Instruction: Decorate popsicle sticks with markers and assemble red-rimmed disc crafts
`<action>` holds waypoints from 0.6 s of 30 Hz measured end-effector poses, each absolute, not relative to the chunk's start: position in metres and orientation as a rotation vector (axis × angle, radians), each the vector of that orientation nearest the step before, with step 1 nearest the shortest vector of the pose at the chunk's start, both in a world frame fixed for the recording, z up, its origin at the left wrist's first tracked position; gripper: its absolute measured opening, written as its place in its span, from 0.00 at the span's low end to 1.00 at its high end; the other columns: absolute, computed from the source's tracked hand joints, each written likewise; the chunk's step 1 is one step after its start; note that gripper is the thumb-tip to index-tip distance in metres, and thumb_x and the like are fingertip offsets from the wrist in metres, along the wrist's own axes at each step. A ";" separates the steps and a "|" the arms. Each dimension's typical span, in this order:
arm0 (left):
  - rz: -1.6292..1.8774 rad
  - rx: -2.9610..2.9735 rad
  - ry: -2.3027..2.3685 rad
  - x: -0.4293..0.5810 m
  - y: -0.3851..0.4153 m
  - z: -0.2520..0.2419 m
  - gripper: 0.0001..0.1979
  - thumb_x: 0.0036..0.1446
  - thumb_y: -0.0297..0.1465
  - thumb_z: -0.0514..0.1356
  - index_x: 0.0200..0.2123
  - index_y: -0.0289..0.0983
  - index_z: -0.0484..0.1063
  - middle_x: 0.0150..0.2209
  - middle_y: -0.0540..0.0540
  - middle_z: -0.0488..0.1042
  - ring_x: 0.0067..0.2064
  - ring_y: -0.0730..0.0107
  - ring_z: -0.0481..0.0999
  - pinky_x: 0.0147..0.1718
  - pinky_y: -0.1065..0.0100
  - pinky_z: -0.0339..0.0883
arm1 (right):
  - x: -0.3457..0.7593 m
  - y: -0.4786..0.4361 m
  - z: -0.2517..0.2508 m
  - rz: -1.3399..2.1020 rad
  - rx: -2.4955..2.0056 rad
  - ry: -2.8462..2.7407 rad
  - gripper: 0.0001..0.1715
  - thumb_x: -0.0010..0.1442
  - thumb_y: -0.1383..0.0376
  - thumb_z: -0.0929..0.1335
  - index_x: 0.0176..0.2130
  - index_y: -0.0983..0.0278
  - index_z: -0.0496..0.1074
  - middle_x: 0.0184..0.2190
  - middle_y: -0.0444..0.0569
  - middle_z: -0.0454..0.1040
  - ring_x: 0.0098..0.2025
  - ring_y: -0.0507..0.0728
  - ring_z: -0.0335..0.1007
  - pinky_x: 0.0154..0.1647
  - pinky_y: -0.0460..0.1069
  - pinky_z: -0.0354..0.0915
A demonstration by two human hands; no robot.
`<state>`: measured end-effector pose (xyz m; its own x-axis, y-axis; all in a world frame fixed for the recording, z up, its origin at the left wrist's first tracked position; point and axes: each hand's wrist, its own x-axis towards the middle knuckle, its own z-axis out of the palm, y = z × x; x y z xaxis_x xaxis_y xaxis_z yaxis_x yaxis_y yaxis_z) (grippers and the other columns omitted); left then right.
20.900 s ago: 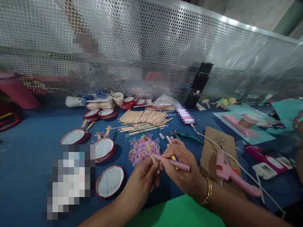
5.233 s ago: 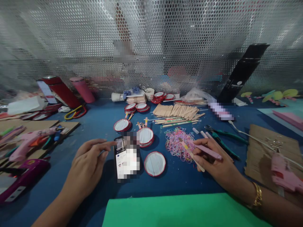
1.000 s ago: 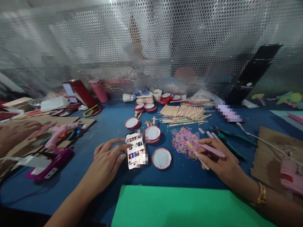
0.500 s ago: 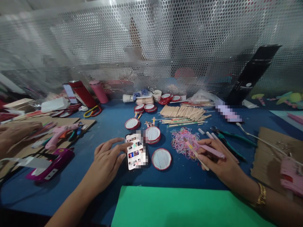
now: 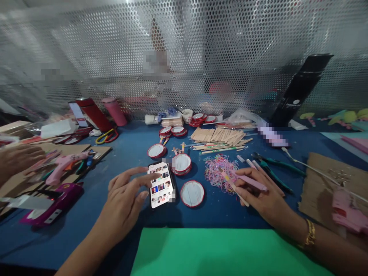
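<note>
Pinching pen (image 5: pixel 251 182) & stick (image 5: pixel 230 184) w/ R hand (image 5: pixel 263 196); L hand (image 5: pixel 122 197) loosely spread over phone (image 5: pixel 161 187).

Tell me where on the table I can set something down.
Bare table shows between the pink bottle and the discs, between the purple box and the left hand, and in a strip between the front disc and the green sheet. It is crowded around the right hand, with rubber bands and pliers, and farther back among the sticks.

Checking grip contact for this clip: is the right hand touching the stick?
Touching. The head view shows the right hand gripping the stick, with both ends showing past the grip.
</note>
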<state>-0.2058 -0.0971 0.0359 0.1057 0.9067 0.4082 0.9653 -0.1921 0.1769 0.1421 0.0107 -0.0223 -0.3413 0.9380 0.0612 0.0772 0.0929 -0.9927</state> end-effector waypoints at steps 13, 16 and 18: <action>-0.786 -3.063 -1.716 -0.032 -0.074 0.046 0.07 0.66 0.29 0.57 0.35 0.38 0.74 0.32 0.49 0.78 0.33 0.68 0.75 0.31 0.68 0.64 | 0.146 0.012 -0.003 1.193 -0.956 -1.610 0.19 0.60 0.58 0.72 0.48 0.59 0.65 0.29 0.40 0.71 0.24 0.49 0.68 0.27 0.47 0.72; -0.649 -3.054 -1.609 -0.020 -0.059 0.041 0.09 0.66 0.31 0.57 0.33 0.37 0.74 0.31 0.48 0.78 0.34 0.65 0.76 0.32 0.65 0.64 | 0.149 0.014 0.000 1.146 -0.950 -1.611 0.18 0.60 0.59 0.71 0.48 0.59 0.65 0.29 0.40 0.70 0.24 0.49 0.68 0.27 0.47 0.71; -0.564 -3.062 -1.498 -0.016 -0.052 0.034 0.11 0.67 0.32 0.57 0.32 0.36 0.74 0.30 0.48 0.78 0.33 0.64 0.76 0.33 0.63 0.65 | 0.150 0.015 0.002 1.123 -0.939 -1.591 0.16 0.60 0.60 0.71 0.47 0.59 0.66 0.30 0.40 0.69 0.25 0.49 0.68 0.27 0.47 0.71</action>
<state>-0.0157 -0.0524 0.0341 0.5813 0.8001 0.1483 0.6994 -0.5844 0.4116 0.1496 0.0146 0.0017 -0.2641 0.9290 0.2593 0.0667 0.2858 -0.9560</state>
